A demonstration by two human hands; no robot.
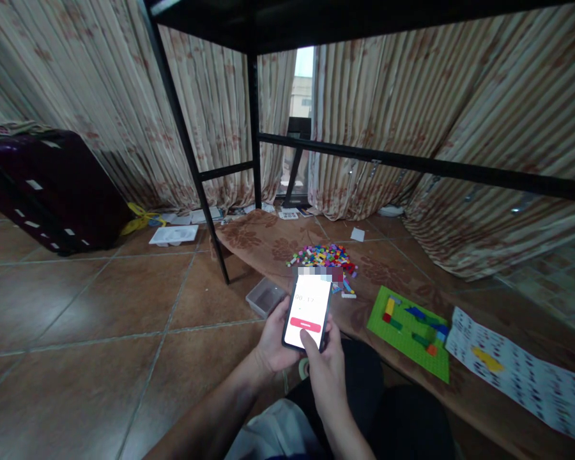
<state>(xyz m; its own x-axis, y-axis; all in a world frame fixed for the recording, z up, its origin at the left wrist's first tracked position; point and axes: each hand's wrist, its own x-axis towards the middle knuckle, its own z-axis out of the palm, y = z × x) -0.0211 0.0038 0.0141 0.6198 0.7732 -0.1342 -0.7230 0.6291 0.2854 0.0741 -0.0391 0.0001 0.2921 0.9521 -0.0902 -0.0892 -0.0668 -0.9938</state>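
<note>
My left hand [274, 342] grips a smartphone [307, 311] from its left side, screen lit white with a red button near the bottom. My right hand [326, 369] rests against the phone's lower right, its thumb touching the screen just under the red button. Beyond the phone lies a pile of small coloured bricks [323, 257] on a brown patterned mat [263, 239]. A green baseplate [402, 342] with a few bricks stuck on it lies to the right of my hands.
A printed instruction sheet [522, 370] lies right of the baseplate. A small clear plastic box [264, 297] sits on the tiled floor. Black metal bed frame legs [191, 153] stand ahead. A dark suitcase [43, 185] lies at left. Curtains hang behind.
</note>
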